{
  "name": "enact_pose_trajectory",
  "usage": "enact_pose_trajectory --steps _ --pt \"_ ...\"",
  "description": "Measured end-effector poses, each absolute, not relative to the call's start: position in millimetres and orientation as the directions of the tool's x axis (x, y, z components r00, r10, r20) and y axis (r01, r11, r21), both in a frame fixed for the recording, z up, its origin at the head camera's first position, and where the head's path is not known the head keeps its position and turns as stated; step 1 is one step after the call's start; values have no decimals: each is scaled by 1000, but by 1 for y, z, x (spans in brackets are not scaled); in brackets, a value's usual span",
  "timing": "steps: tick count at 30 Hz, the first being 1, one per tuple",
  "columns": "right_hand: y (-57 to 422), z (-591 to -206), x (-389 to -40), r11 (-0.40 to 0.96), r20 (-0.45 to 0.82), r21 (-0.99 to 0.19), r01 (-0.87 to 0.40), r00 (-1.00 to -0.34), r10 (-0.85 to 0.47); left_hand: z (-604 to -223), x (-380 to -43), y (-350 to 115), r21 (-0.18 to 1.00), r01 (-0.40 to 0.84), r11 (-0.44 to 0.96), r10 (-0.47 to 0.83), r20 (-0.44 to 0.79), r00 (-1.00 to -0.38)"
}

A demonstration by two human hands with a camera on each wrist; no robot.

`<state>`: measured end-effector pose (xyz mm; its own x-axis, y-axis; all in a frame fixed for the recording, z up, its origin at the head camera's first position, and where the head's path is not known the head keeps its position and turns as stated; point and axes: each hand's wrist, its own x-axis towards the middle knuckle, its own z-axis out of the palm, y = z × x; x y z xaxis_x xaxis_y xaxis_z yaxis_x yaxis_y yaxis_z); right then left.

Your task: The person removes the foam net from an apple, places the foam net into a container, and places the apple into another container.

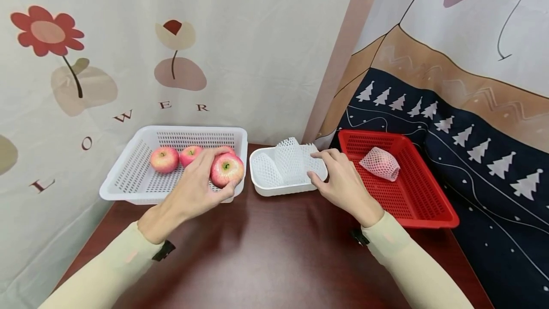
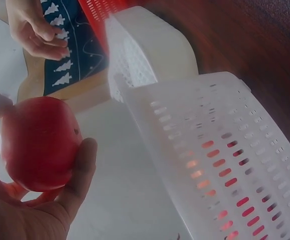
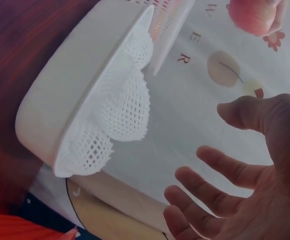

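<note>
My left hand [image 1: 195,187] grips a red apple [image 1: 227,169] above the right end of a white perforated basket [image 1: 128,175]. In the left wrist view, thumb and fingers wrap round that apple [image 2: 40,145], off the basket's rim. Several other apples [image 1: 165,159] lie in the basket. My right hand [image 1: 343,182] hovers over the right edge of a small white tray [image 1: 283,190], which holds white foam net sleeves [image 1: 289,161]. In the right wrist view the right hand's fingers [image 3: 215,190] are spread and apart from the sleeves, with nothing between them.
A red perforated basket [image 1: 429,204] stands at the right, with one apple in a foam net [image 1: 381,163] inside. All containers sit along the back of a dark brown table [image 1: 274,252]. A printed curtain [image 1: 266,51] hangs close behind them.
</note>
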<state>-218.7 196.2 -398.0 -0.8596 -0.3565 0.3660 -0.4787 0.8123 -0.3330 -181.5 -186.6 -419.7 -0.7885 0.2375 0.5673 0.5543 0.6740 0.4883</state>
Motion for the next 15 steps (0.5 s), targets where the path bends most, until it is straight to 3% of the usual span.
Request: enact_pose_trajectory --steps 15 --pt "212 -402 -212 792 400 -285 -539 -818 -413 -415 -195 -195 505 497 706 229 502 -834"
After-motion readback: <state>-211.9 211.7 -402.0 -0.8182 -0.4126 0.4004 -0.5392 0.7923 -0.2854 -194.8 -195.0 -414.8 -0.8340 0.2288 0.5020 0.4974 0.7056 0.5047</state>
